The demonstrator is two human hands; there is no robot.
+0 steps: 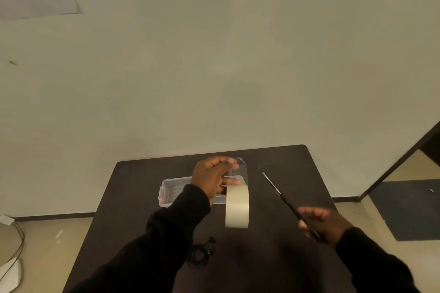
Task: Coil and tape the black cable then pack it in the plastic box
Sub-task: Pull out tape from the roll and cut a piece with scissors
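My left hand (pixel 210 177) holds a roll of clear tape (pixel 237 206) above the dark table (pixel 133 197), with a strip of tape (pixel 239 169) pulled out and pinched by the fingers. My right hand (pixel 326 222) is blurred and grips closed scissors (pixel 279 194) whose blades point away to the upper left. The coiled black cable (pixel 201 253) lies on the table near the front edge, between my arms. The clear plastic box (pixel 170 191) with an orange clasp stands behind my left hand, partly hidden by it.
A wall rises directly behind the table. Floor shows on both sides, with a dark mat (pixel 404 209) at the right and a white object with a thin cord (pixel 12 257) at the left.
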